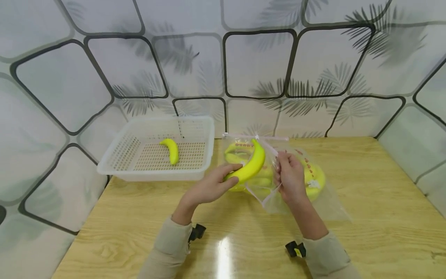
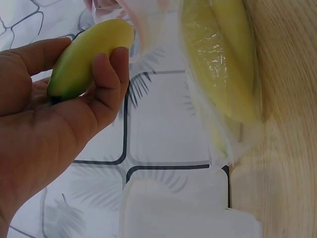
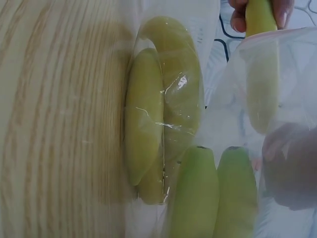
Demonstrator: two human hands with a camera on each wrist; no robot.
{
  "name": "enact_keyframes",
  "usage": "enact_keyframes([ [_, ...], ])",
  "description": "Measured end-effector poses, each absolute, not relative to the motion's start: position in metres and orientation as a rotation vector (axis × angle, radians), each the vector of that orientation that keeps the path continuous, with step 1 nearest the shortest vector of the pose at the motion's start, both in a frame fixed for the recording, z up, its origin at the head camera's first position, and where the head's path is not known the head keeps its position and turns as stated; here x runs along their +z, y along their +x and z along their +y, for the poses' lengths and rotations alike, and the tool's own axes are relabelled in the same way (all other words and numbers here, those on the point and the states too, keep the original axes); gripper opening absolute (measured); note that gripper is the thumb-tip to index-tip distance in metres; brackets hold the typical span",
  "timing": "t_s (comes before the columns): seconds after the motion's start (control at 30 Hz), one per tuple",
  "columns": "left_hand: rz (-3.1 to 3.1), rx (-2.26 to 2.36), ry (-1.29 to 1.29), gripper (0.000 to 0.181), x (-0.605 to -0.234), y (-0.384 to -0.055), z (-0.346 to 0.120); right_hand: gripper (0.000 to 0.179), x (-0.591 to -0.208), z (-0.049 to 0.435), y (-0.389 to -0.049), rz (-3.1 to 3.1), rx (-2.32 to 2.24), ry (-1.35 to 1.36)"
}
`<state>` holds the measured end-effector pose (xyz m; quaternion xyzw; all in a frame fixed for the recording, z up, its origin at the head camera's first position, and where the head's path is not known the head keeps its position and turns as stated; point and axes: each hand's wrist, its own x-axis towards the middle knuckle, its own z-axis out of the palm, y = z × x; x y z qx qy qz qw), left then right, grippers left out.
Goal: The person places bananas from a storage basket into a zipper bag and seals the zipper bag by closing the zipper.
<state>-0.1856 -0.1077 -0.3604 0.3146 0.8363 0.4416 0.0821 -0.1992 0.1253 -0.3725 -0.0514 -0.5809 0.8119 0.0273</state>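
My left hand (image 1: 211, 186) pinches a yellow banana (image 1: 254, 164) between thumb and fingers, its far end pointing up and away. In the left wrist view the banana's greenish tip (image 2: 69, 82) lies toward the palm. My right hand (image 1: 292, 178) grips the rim of a clear zip bag (image 1: 332, 205) with bananas (image 3: 195, 191) inside. That bag's mouth stands apart, close to the held banana; in the right wrist view part of the banana (image 3: 262, 89) shows through the film. Behind it lies another clear bag with bananas (image 1: 234, 152).
At the back left stands a white perforated plastic basket (image 1: 118, 167) with one banana (image 1: 172, 151) in it. Everything rests on a wooden table (image 1: 244, 240). A patterned cloth wall (image 1: 258, 66) rises along the table's back and sides.
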Motion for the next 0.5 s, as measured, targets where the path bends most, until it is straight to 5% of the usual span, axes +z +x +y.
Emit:
enact_keyframes([
  [0.5,2.559,1.343,0.876,0.046,-0.358,-0.183,-0.097,0.026,-0.373,0.12,-0.199,-1.846,2.438,-0.14],
])
